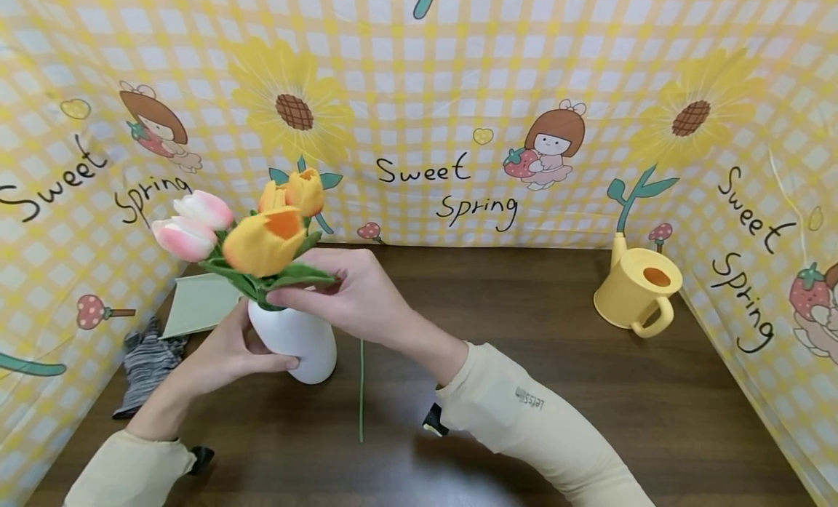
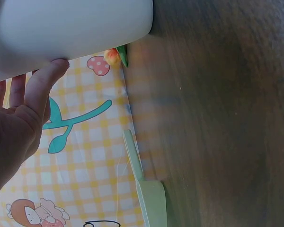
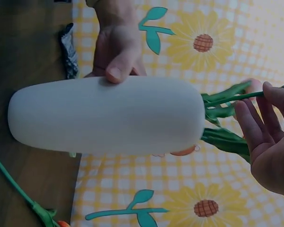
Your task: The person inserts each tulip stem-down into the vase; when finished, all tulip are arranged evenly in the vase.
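My left hand (image 1: 229,347) holds a white vase (image 1: 304,350) round its side, thumb toward the front. Orange-yellow tulips (image 1: 265,241) and pink-white tulips (image 1: 186,238) rise from its mouth, with green leaves (image 1: 304,274) below the blooms. At the mouth, my right hand (image 1: 356,289) pinches a thin green stem (image 3: 246,96) between thumb and fingers, as the right wrist view shows. Another tulip's green stem (image 1: 361,394) lies on the table right of the vase. Its leaf (image 3: 43,215) and a bit of orange bloom show in the right wrist view.
A yellow watering can (image 1: 628,289) stands at the back right of the brown table (image 1: 524,347). To the left lie a grey striped glove (image 1: 150,365) and a pale green flat piece (image 1: 203,303). Yellow checked cloth (image 1: 419,114) walls in the back and sides.
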Motion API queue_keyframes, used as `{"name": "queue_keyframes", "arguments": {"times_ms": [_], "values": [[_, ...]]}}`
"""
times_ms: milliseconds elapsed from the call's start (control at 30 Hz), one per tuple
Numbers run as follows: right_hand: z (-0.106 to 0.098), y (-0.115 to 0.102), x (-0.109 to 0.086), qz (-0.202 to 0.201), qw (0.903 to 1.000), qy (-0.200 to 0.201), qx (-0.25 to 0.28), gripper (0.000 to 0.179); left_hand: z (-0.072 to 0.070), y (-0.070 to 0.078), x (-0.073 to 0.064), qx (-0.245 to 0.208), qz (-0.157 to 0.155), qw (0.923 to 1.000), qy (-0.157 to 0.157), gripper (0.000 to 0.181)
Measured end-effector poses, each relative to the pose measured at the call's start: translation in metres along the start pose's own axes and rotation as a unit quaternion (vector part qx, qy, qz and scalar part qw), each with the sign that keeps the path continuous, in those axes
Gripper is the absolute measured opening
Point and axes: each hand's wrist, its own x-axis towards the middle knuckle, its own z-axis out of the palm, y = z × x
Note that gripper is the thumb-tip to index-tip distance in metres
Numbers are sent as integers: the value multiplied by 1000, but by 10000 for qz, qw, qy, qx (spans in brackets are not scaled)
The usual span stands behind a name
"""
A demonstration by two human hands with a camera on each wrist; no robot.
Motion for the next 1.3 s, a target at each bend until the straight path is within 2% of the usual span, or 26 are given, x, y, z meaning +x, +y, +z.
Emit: {"name": "queue_keyframes", "arguments": {"times_ms": [233, 633, 800, 933, 1067, 1233, 1300], "values": [[12, 9, 5, 375, 9972, -37, -640, 19, 0, 0, 0, 153, -26, 9999, 60, 104], [14, 24, 0, 326, 9886, 59, -1470, 14, -1, 0, 0, 271, -75, 9996, 84, 107], [17, 30, -3, 421, 9825, -48, -1812, 12, 0, -1, -2, 232, -141, 9996, 89, 96], [21, 33, -5, 368, 9766, 22, -2119, 11, 0, -1, -2, 207, -133, 9997, 53, 90], [23, 35, -7, 584, 9744, 124, -2169, 10, 1, 0, -3, 271, -224, 9993, 83, 85], [23, 36, -8, 1211, 9762, 126, -1795, 10, 0, 0, -4, 264, -357, 9990, 97, 75], [22, 35, -9, 1348, 9793, 95, -1510, 12, 0, 0, -4, 236, -328, 9991, 107, 79]]}}
